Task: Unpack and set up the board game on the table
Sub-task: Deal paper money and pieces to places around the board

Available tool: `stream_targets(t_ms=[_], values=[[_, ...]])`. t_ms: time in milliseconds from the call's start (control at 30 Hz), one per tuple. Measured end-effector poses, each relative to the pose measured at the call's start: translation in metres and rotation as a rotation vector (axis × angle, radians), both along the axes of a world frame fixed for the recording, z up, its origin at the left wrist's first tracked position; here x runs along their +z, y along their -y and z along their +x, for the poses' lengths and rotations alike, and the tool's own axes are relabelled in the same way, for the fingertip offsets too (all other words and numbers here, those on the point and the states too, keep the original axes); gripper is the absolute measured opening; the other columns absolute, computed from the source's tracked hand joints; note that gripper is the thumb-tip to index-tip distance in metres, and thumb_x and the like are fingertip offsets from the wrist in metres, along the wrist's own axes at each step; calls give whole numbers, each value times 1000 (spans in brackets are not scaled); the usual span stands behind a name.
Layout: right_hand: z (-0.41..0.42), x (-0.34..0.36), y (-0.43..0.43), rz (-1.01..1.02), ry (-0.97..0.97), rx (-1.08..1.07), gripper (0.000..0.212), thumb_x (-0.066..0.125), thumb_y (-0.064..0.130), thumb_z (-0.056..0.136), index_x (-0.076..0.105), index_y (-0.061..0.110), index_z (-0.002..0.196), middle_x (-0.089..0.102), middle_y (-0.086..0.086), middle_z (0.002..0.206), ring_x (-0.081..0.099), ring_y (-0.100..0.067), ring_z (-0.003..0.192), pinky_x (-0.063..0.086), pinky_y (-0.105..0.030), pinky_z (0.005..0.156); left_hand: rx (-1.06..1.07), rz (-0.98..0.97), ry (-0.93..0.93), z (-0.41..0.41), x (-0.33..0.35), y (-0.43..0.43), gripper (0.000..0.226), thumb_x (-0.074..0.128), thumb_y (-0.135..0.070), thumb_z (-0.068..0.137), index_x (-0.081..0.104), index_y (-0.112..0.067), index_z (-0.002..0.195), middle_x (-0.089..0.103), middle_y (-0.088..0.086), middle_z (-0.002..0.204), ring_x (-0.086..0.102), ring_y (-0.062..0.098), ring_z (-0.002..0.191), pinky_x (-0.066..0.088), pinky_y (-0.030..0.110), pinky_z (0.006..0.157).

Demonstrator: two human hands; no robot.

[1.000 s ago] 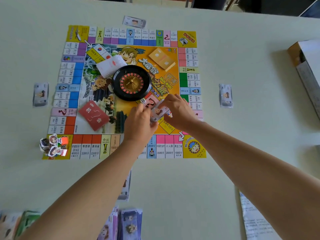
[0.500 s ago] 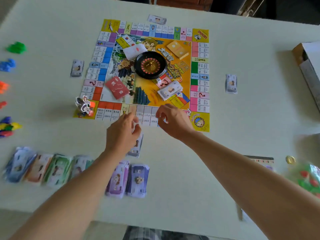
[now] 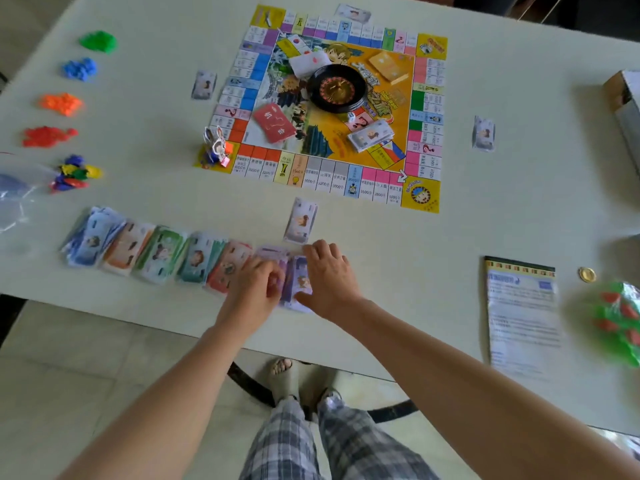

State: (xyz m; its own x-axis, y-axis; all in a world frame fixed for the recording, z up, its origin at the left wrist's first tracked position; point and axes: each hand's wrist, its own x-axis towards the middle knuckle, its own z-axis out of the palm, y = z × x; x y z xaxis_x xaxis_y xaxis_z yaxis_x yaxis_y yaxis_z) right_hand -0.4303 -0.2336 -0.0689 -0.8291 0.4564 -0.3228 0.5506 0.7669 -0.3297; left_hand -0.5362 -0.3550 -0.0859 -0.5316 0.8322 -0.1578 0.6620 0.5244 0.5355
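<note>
The game board lies flat at the table's far middle, with a black roulette wheel, a red card deck, an orange card deck and a banknote stack on it. A row of banknote piles runs along the near edge. Both hands are at its right end, over the purple banknote stack. My left hand curls its fingers onto the stack's left side. My right hand lies over the right side with its fingers straight and its thumb at the near edge.
Heaps of green, blue, orange and red pieces line the left side. A single banknote pile lies before the board. A rule sheet, gold coin and open box sit right.
Both hands let go of the banknote stack on the board and drew back to the near edge, onto the purple stack. The view tipped down and back.
</note>
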Motion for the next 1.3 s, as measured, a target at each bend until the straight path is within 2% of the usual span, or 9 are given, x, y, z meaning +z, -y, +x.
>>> stream_targets(t_ms=[133, 267, 400, 500, 667, 767, 900, 1067, 1300], values=[[-12, -1, 0, 16, 121, -57, 85, 79, 44, 72, 36, 8, 135, 39, -9, 130, 36, -28, 119, 35, -35, 100, -24, 11, 1, 0, 1, 1, 14, 65, 0, 83, 66, -8, 93, 55, -1, 90, 50, 12, 74, 35, 21, 70], [-21, 2, -3, 17, 212, -103, 92, 82, 49, 66, 36, 3, 131, 41, -12, 129, 37, -28, 119, 33, -34, 99, -22, 15, 31, -1, -1, 1, 13, 63, 0, 84, 65, -9, 93, 53, -3, 90, 49, 9, 76, 37, 19, 73], [-24, 3, -1, -34, 229, -128, 81, 83, 44, 67, 44, 4, 126, 40, -12, 125, 39, -28, 115, 39, -34, 95, -45, 29, 6, -3, -5, 0, 13, 62, -1, 83, 62, -12, 89, 51, -2, 91, 48, 12, 79, 44, 26, 74], [-24, 1, 6, -108, 174, -218, 72, 84, 26, 69, 43, 5, 123, 43, -13, 120, 49, -31, 109, 45, -35, 86, -59, 46, 2, -4, -9, 2, 11, 63, -4, 85, 61, -13, 90, 56, 1, 93, 50, 12, 82, 46, 27, 76], [-18, 3, 13, -113, 135, -331, 62, 80, 17, 72, 38, 8, 117, 58, -13, 106, 58, -32, 96, 39, -33, 68, -91, 52, 19, -6, -12, 3, 15, 60, -5, 86, 61, -10, 101, 59, 8, 101, 57, 22, 88, 50, 35, 78], [-13, 4, 14, -80, 138, -300, 67, 83, 28, 71, 43, 11, 122, 54, -9, 113, 53, -27, 105, 38, -32, 73, -116, 24, -10, -5, -11, 4, 30, 57, -5, 88, 57, -11, 117, 58, 10, 104, 56, 24, 93, 47, 32, 80], [-5, 4, 18, -19, 64, -261, 78, 81, 37, 71, 43, 20, 137, 40, -5, 126, 43, -24, 115, 41, -33, 89, -130, 26, 15, -6, -12, 5, 46, 57, -4, 88, 50, -13, 133, 56, 12, 113, 54, 25, 102, 48, 37, 88], [-1, 3, 17, 38, 56, -228, 75, 79, 42, 72, 47, 21, 136, 39, -2, 127, 40, -21, 118, 41, -34, 94, -119, 33, 19, -5, -11, 3, 47, 57, -1, 87, 51, -12, 133, 55, 13, 113, 55, 27, 102, 49, 41, 88], [-4, 4, 13, 65, 70, -188, 73, 78, 47, 71, 49, 19, 132, 41, -1, 126, 39, -20, 115, 41, -33, 92, -111, 57, 8, -4, -10, 3, 43, 55, -1, 88, 52, -9, 130, 55, 13, 115, 56, 26, 103, 49, 36, 86]])
